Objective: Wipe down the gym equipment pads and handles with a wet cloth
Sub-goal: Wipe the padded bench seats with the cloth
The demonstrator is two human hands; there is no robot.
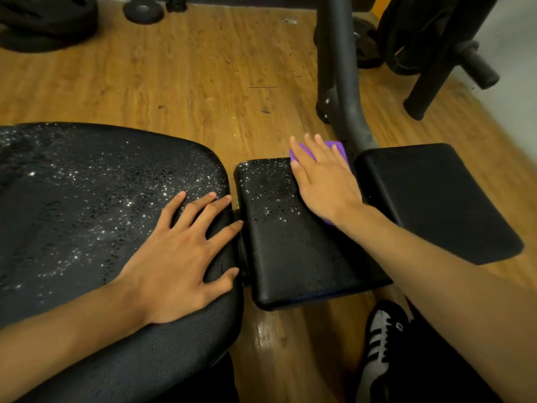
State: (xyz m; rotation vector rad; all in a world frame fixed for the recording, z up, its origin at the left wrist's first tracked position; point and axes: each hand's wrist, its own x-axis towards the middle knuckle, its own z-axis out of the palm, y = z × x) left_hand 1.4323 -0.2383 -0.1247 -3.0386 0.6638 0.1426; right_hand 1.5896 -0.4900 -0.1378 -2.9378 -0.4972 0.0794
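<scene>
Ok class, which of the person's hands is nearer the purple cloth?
Right. The right hand presses flat on the purple cloth at the middle pad's far corner; the left hand rests on the large wet pad, apart from the cloth.

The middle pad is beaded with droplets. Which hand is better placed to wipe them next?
Right. The right hand presses the purple cloth flat on the middle pad; the left hand lies bare on the large pad.
</scene>
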